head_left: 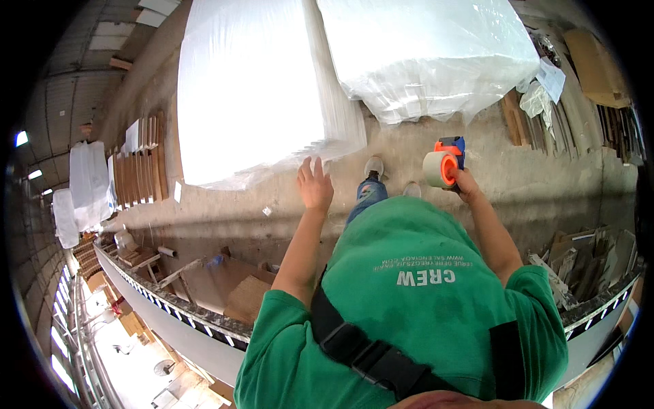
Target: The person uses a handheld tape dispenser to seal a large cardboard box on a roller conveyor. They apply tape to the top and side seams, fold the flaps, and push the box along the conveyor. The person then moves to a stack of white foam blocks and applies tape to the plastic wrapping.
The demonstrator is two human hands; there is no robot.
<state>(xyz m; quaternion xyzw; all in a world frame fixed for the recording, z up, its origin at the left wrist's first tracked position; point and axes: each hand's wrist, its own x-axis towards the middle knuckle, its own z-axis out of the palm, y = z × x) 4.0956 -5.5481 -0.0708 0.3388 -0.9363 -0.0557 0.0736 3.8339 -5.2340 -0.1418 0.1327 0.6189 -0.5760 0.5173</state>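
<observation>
My right hand (465, 184) grips a tape dispenser (450, 143) with an orange and blue body and a wide roll of pale tape on an orange core. It is held out over the floor to my right. My left hand (315, 185) is empty, its fingers apart, close to the near edge of a large stack wrapped in clear plastic film (252, 88); whether the fingertips touch the film I cannot tell. A second wrapped white stack (429, 54) stands beside it to the right, its film wrinkled along the near side.
Brown boards (139, 170) lean in a row at the left, near white wrapped panels (88, 174). Wooden strips (521, 123) and a cardboard sheet (596, 65) are at the right. Behind me runs a ledge with a striped edge (177, 307); scrap boards (593, 255) lie beside it.
</observation>
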